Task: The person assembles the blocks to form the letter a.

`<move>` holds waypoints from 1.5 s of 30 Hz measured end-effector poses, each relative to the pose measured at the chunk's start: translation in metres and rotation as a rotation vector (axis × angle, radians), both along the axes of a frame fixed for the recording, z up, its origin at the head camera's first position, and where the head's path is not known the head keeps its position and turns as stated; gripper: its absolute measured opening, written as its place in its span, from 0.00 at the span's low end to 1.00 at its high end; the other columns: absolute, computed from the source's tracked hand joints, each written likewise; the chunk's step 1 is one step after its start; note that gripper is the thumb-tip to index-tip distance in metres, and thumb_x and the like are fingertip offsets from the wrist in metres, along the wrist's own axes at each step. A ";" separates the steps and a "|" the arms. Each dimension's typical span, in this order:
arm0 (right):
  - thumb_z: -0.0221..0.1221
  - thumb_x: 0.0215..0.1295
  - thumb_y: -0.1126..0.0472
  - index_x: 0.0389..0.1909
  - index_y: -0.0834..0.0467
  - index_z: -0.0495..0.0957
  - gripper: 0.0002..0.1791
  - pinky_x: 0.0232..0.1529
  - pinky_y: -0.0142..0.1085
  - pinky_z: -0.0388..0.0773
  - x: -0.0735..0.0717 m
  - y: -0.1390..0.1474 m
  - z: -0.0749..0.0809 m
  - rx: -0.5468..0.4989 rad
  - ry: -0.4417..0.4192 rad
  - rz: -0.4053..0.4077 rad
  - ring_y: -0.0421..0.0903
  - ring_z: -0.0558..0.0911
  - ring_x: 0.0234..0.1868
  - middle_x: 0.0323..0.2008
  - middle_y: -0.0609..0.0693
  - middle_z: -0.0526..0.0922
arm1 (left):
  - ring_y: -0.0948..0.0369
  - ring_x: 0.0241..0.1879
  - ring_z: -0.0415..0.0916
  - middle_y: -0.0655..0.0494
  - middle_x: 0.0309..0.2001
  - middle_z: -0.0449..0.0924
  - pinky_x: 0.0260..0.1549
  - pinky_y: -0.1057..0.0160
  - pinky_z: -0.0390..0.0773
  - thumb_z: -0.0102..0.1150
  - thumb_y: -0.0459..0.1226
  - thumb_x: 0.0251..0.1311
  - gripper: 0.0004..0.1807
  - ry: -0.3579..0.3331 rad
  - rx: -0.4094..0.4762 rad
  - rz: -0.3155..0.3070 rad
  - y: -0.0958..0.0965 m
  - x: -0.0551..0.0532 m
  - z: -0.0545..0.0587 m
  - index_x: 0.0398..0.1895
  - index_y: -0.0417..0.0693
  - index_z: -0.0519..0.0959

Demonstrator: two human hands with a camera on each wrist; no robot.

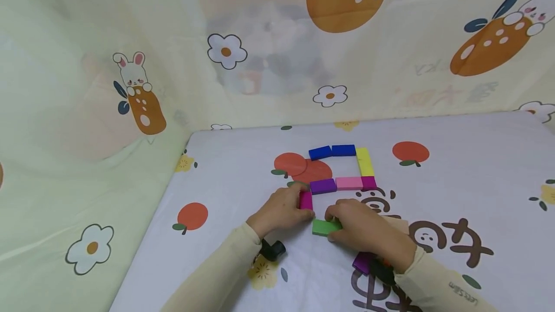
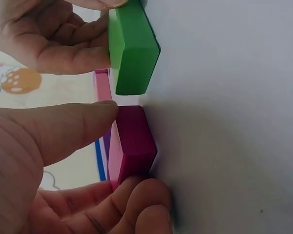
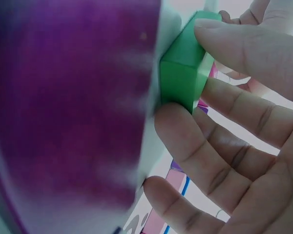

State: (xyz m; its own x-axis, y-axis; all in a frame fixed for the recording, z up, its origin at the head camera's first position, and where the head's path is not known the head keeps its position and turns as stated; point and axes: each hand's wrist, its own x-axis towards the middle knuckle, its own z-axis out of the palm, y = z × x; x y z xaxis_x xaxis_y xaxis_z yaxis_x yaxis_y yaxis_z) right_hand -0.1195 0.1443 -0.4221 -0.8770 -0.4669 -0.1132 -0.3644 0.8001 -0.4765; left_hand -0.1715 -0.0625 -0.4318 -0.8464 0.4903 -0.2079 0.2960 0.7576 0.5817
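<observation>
Head view showed the right hand (image 1: 368, 232) pinching the green block (image 1: 325, 227), its long axis left-right, just below the magenta block (image 1: 305, 200), which stood lengthwise away, gripped by the left hand (image 1: 282, 211); both lay on the tablecloth (image 1: 455, 196).

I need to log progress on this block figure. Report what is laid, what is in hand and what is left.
Laid: two blue blocks, a yellow block and a purple-pink row lie end to end. In hand: the left hand holds a magenta block; the right hand holds a green block. Left: a purple block lies unplaced by the right wrist.
</observation>
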 end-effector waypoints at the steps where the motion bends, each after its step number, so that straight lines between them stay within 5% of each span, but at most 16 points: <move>1: 0.77 0.55 0.59 0.42 0.58 0.87 0.14 0.39 0.39 0.76 0.000 -0.001 0.000 0.001 -0.006 -0.010 0.41 0.73 0.33 0.31 0.43 0.80 | 0.61 0.37 0.75 0.57 0.36 0.78 0.32 0.67 0.75 0.71 0.45 0.65 0.34 -0.006 0.005 0.004 0.000 0.000 0.000 0.70 0.43 0.72; 18: 0.77 0.54 0.64 0.43 0.60 0.88 0.15 0.42 0.40 0.78 0.003 -0.002 0.004 -0.036 -0.064 -0.042 0.42 0.75 0.33 0.31 0.44 0.83 | 0.60 0.38 0.75 0.56 0.36 0.77 0.32 0.66 0.76 0.69 0.43 0.67 0.33 -0.055 0.030 -0.039 -0.003 -0.005 -0.002 0.70 0.44 0.70; 28: 0.77 0.56 0.53 0.47 0.51 0.89 0.18 0.49 0.47 0.82 0.016 0.022 0.008 0.065 -0.034 -0.074 0.43 0.79 0.44 0.41 0.44 0.83 | 0.60 0.38 0.74 0.54 0.47 0.74 0.35 0.64 0.76 0.64 0.51 0.70 0.24 0.177 -0.181 -0.018 0.017 -0.021 -0.002 0.59 0.46 0.76; 36: 0.80 0.47 0.41 0.47 0.46 0.88 0.26 0.57 0.55 0.78 0.034 0.054 0.010 0.059 -0.042 0.036 0.49 0.78 0.53 0.48 0.45 0.80 | 0.60 0.36 0.72 0.56 0.41 0.71 0.31 0.65 0.72 0.63 0.51 0.70 0.21 0.200 -0.237 -0.027 0.022 -0.028 -0.005 0.56 0.48 0.78; 45: 0.81 0.47 0.48 0.41 0.42 0.88 0.19 0.61 0.63 0.72 0.033 0.061 0.009 0.086 -0.054 0.078 0.53 0.77 0.55 0.48 0.44 0.81 | 0.60 0.36 0.72 0.56 0.42 0.71 0.32 0.65 0.73 0.63 0.51 0.70 0.21 0.209 -0.230 -0.031 0.025 -0.026 -0.002 0.56 0.48 0.78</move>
